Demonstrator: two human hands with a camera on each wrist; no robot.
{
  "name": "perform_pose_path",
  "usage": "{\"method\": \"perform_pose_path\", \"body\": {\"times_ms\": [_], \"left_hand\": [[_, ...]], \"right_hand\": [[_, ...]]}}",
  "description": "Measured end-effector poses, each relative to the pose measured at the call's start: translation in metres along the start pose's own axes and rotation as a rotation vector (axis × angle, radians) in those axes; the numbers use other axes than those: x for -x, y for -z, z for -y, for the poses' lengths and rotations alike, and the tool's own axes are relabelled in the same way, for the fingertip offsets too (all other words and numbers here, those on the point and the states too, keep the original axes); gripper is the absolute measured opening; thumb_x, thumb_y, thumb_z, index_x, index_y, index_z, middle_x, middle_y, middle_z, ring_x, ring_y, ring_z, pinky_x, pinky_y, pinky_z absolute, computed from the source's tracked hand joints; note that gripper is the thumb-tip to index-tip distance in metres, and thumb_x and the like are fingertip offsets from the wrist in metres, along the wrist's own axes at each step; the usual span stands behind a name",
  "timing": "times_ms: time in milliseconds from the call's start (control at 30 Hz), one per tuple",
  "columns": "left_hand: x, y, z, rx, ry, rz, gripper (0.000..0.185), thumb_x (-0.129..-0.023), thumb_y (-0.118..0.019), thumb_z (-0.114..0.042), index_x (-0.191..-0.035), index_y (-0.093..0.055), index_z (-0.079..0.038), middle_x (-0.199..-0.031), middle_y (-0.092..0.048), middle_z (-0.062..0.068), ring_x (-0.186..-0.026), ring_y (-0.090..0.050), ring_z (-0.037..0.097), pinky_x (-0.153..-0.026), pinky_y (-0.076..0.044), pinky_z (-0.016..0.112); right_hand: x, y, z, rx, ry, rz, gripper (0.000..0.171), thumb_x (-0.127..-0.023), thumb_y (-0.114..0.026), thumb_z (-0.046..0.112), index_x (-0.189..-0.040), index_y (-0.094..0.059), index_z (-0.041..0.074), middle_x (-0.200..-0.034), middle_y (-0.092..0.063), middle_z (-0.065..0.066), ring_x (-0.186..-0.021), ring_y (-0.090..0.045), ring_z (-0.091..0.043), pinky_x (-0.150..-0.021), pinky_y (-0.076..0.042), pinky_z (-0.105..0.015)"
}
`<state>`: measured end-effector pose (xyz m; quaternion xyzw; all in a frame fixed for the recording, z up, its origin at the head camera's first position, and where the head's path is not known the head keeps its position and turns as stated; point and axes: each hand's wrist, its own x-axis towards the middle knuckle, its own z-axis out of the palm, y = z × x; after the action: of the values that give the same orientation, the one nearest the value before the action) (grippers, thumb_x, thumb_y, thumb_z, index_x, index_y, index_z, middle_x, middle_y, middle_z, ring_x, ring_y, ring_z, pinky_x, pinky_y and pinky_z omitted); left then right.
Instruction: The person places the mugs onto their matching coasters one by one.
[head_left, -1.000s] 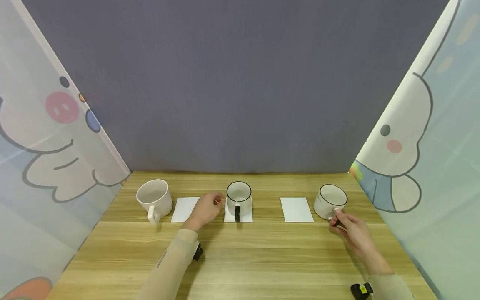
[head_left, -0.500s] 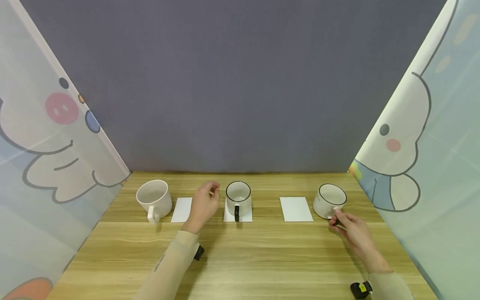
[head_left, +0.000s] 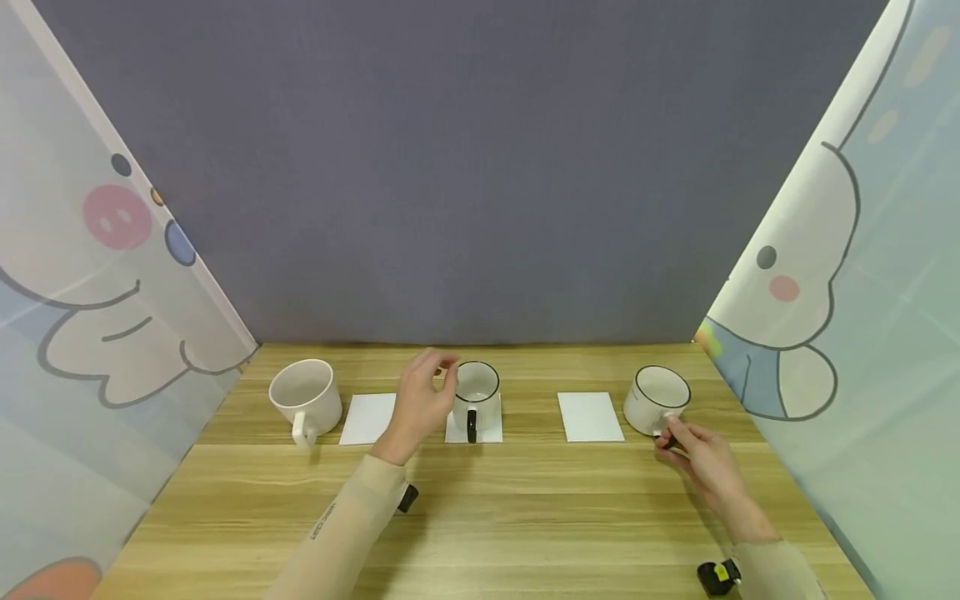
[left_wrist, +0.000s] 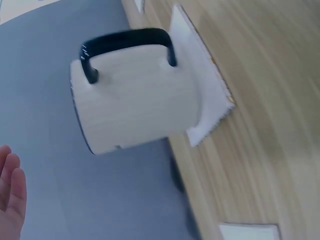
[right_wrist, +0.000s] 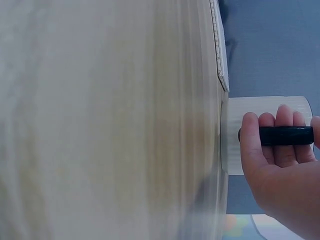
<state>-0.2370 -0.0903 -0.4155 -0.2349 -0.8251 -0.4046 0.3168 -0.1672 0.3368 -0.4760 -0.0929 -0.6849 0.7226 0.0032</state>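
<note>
The right hand (head_left: 701,467) is gripping the black handle (right_wrist: 276,135) of the right-hand mug (head_left: 657,399) — the right wrist view is showing the fingers (right_wrist: 274,125) curling round that handle, with the mug's base sitting on the wooden table (head_left: 525,517). The head view is showing only that this hand is touching the mug's near side, just right of a white card (head_left: 589,416).

The left hand (head_left: 420,404) is hovering relaxed and holding nothing, its fingers loosely bent beside the rim of the middle mug (head_left: 476,390); whether a fingertip is touching the rim I cannot tell. The left wrist view is catching only a few straight fingertips (left_wrist: 11,190) at its edge, apart from the mug's wall, and is showing plainly what the head view barely gives — the middle mug is standing on its own white card (left_wrist: 200,95), black handle (left_wrist: 127,47) facing the person.

A plain white mug (head_left: 303,396) is standing well left of the left hand, with another white card (head_left: 366,418) lying between it and that hand.
</note>
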Motion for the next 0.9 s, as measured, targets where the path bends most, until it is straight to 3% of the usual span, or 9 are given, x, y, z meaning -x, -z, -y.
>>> {"method": "perform_pose_path", "body": {"times_ms": [200,633,900], "left_hand": [[-0.006,-0.007,-0.015,0.01,-0.064,0.004,0.013,-0.089,-0.068,0.005,-0.099,-0.071,-0.003,-0.095,-0.069,0.007,-0.086,-0.064,0.022,-0.075,-0.054,0.036],[-0.023,-0.032,-0.042,0.069,-0.097,0.049,0.015,-0.094,-0.064,0.003,-0.106,-0.071,-0.004,-0.101,-0.069,0.009,-0.091,-0.063,0.022,-0.078,-0.054,0.035],[-0.024,-0.048,-0.053,0.096,-0.125,0.077,0.015,-0.095,-0.063,0.003,-0.107,-0.07,-0.003,-0.104,-0.068,0.009,-0.092,-0.063,0.022,-0.077,-0.055,0.036]], "right_hand": [[-0.001,0.0,0.0,0.001,-0.004,-0.002,0.039,-0.105,-0.058,0.027,-0.102,-0.064,-0.011,-0.092,-0.062,-0.005,-0.089,-0.065,-0.012,-0.088,-0.058,-0.032],[-0.001,0.0,-0.002,-0.012,0.006,-0.009,0.039,-0.105,-0.059,0.027,-0.097,-0.064,-0.011,-0.089,-0.062,-0.004,-0.088,-0.066,-0.013,-0.086,-0.059,-0.032],[-0.003,-0.001,-0.002,-0.033,-0.005,-0.019,0.035,-0.105,-0.059,0.025,-0.095,-0.067,-0.008,-0.091,-0.062,-0.005,-0.088,-0.065,-0.013,-0.086,-0.059,-0.031]]}}
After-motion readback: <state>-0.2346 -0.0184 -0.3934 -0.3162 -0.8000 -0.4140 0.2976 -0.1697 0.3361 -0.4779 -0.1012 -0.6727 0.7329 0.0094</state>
